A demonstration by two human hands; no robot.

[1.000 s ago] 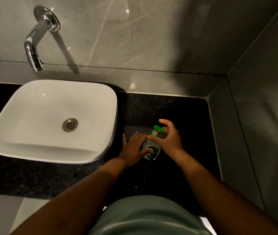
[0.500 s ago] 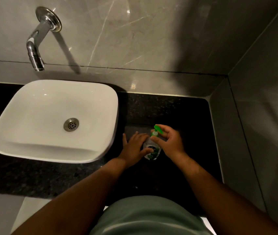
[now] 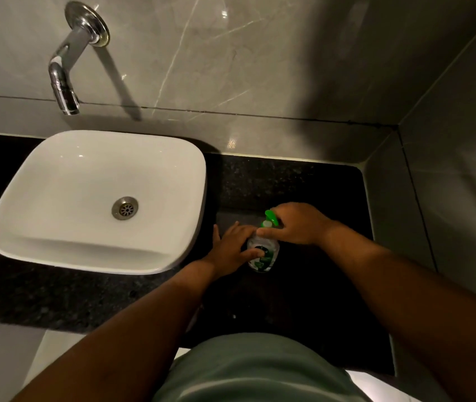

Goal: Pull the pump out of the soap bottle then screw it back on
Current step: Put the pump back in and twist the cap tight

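Note:
A small clear soap bottle (image 3: pixel 266 258) with a green label stands on the black counter (image 3: pixel 289 181), right of the basin. Its green pump (image 3: pixel 270 217) sits on the neck. My left hand (image 3: pixel 232 248) wraps the bottle's body from the left, thumb across the label. My right hand (image 3: pixel 299 224) comes from the right and closes over the pump, fingers at its collar and head. The neck joint is mostly hidden by my right fingers.
A white countertop basin (image 3: pixel 173 253) with a metal drain (image 3: pixel 125 208) sits to the left, close to my left hand. A chrome wall tap (image 3: pixel 65 79) juts over it. Grey tiled walls close the back and the right side.
My right hand has turned and lowered over the pump, its fingers now closed around it instead of spread above. My left hand and the bottle stay where they were.

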